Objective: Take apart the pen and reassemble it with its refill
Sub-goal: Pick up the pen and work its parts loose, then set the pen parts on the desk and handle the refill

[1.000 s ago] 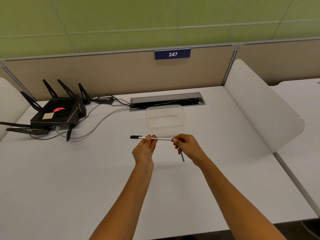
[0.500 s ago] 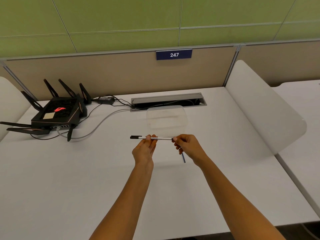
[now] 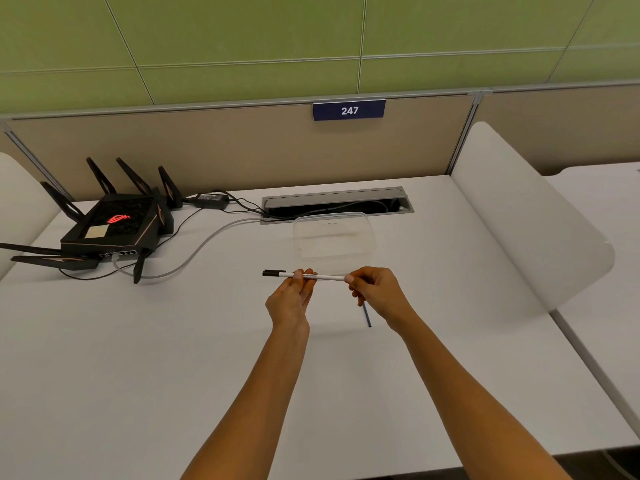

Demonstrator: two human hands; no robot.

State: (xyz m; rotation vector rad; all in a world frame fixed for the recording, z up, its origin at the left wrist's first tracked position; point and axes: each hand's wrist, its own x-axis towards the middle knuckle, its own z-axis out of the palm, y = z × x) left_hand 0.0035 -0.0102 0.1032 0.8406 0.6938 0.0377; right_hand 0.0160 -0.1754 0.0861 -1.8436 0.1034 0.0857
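Almost nothing changed against the two earlier frames: same pose, only a slight shift of view. Nearest, thin blue refill rod [image 3: 366, 315] sticking out below the right hand [image 3: 377, 295], toward the viewer, seemingly clamped in its curled fingers; grip itself hidden. Slim white plastic pen barrel with black cap [image 3: 304, 275] held level above the white desk [image 3: 138, 358], pinched at the middle by the left hand [image 3: 294, 295], right fingertips closed on its open end. Probably paused before inserting the refill. Beyond the pen, clear plastic container [image 3: 334, 237].
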